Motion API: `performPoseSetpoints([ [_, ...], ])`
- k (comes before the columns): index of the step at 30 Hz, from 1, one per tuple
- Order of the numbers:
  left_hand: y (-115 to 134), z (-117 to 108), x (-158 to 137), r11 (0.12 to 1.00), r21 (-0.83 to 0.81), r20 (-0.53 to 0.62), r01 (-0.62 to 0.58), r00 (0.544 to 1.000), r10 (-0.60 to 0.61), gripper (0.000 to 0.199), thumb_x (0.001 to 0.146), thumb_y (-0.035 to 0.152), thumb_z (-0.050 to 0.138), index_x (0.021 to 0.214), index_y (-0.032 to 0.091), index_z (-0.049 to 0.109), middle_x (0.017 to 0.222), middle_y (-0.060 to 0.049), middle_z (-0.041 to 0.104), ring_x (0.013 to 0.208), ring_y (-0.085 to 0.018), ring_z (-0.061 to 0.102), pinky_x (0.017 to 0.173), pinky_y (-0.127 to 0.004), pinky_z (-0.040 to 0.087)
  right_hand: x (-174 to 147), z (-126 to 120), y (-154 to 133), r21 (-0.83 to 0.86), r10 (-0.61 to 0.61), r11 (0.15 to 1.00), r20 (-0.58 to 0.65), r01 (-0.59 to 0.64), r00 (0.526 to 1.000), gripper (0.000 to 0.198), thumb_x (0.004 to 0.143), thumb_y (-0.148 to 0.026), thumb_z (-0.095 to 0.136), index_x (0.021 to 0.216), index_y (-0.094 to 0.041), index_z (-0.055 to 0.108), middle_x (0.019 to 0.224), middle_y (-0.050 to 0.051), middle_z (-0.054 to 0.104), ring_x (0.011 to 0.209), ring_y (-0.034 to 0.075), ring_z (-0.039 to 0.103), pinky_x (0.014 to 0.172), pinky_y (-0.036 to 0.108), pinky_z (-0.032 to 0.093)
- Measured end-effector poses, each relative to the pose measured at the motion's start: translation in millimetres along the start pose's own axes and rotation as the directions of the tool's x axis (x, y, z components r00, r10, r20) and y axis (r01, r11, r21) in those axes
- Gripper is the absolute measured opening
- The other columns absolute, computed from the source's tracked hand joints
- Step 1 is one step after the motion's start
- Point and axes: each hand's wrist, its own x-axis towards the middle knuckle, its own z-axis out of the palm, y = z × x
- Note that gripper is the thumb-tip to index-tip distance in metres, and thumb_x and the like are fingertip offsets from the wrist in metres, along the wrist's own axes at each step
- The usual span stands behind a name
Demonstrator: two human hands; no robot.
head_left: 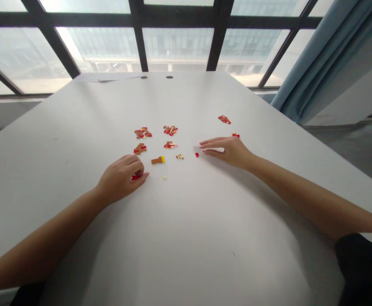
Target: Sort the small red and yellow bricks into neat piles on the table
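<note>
My left hand (122,178) rests at the left of the piles with its fingers curled. A red piece (134,177) shows in the loop between thumb and fingers; the rest of it is hidden. Just beyond lies a brown block with a yellow end (157,160), built of small toy bricks. To the right, my right hand (228,152) reaches over the table with fingers stretched and thumb apart. Its fingertips are close to a tiny red brick (197,155). A small group of white and brown bricks (180,157) sits between the hands.
On the white table (186,238) lie several loose brick piles: a brown-red pile (143,133), another pile (170,130), and a red pile (224,119) farther right. A pale piece (164,177) is near the middle. Windows and a blue curtain (313,63) border the table.
</note>
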Motion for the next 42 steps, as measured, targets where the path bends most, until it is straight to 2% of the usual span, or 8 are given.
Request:
performPoseSetpoints([
  [5,-1,2,-1,1.000,0.024,0.006,-0.015,1.000,0.014,0.026,0.099,0.023,0.056,0.075,0.022,0.047,0.077,-0.002,0.058,0.073,-0.019,0.053,0.070,-0.030,0.045,-6,10,3,-0.092,-0.159,0.983,0.018,0.160,0.987,0.029,0.102,-0.029,0.055,0.105,-0.023,0.083,0.109,0.008,0.082,0.099,0.022,0.078,0.093,0.038,0.064],
  [11,-1,2,0,0.999,0.033,-0.002,-0.038,0.999,0.038,0.026,0.100,0.023,0.056,0.076,0.022,0.047,0.077,-0.003,0.058,0.073,-0.019,0.053,0.070,-0.030,0.045,-31,-9,13,-0.193,-0.194,0.963,0.001,0.191,0.981,0.029,0.103,-0.024,0.053,0.106,-0.024,0.083,0.107,0.008,0.082,0.098,0.022,0.078,0.091,0.038,0.065],
  [17,-2,1,0,0.999,0.040,0.000,-0.035,0.999,0.035,0.026,0.100,0.024,0.056,0.075,0.022,0.047,0.077,-0.003,0.059,0.072,-0.018,0.053,0.070,-0.030,0.045,-57,-37,45,-0.276,-0.051,0.961,-0.058,0.034,0.997,0.027,0.100,-0.029,0.056,0.101,-0.030,0.083,0.107,0.005,0.082,0.098,0.025,0.079,0.093,0.043,0.064],
  [23,-2,2,0,0.999,0.044,0.004,-0.018,1.000,0.018,0.026,0.100,0.025,0.055,0.076,0.022,0.047,0.077,-0.002,0.059,0.073,-0.018,0.053,0.070,-0.030,0.045,-68,-52,68,-0.298,0.111,0.942,-0.155,-0.154,0.982,0.022,0.092,-0.032,0.062,0.095,-0.031,0.085,0.103,0.002,0.083,0.097,0.029,0.079,0.094,0.047,0.064],
  [30,-3,2,0,0.999,0.039,0.004,-0.016,1.000,0.015,0.026,0.099,0.024,0.055,0.075,0.022,0.047,0.076,-0.002,0.058,0.073,-0.019,0.053,0.070,-0.031,0.045,-65,-62,67,-0.307,0.305,0.881,-0.213,-0.360,0.928,0.020,0.086,-0.030,0.067,0.093,-0.032,0.085,0.098,0.000,0.083,0.088,0.030,0.079,0.084,0.042,0.063],
  [34,-3,3,0,0.999,0.038,0.007,-0.018,1.000,0.017,0.027,0.100,0.025,0.055,0.075,0.022,0.046,0.076,-0.003,0.058,0.073,-0.019,0.053,0.071,-0.031,0.045,-60,-65,56,-0.365,0.303,0.829,-0.342,-0.423,0.890,0.023,0.089,-0.025,0.064,0.095,-0.032,0.085,0.094,0.001,0.083,0.082,0.026,0.079,0.078,0.037,0.061],
  [38,-3,3,-1,0.999,0.036,0.013,-0.011,1.000,0.011,0.027,0.100,0.025,0.055,0.074,0.022,0.046,0.077,-0.003,0.058,0.073,-0.019,0.054,0.071,-0.032,0.045,-43,-56,38,-0.321,0.214,0.884,-0.369,-0.340,0.905,0.019,0.088,-0.022,0.068,0.093,-0.029,0.085,0.096,0.001,0.083,0.089,0.026,0.080,0.083,0.037,0.062],
  [42,-2,3,-1,1.000,0.028,0.014,-0.004,1.000,0.003,0.026,0.099,0.025,0.054,0.074,0.022,0.047,0.077,-0.003,0.060,0.073,-0.019,0.054,0.071,-0.032,0.045,-3,-29,14,-0.254,0.086,0.956,-0.238,-0.147,0.968,0.023,0.091,-0.022,0.065,0.104,-0.026,0.084,0.108,0.003,0.083,0.104,0.026,0.078,0.098,0.044,0.060],
])
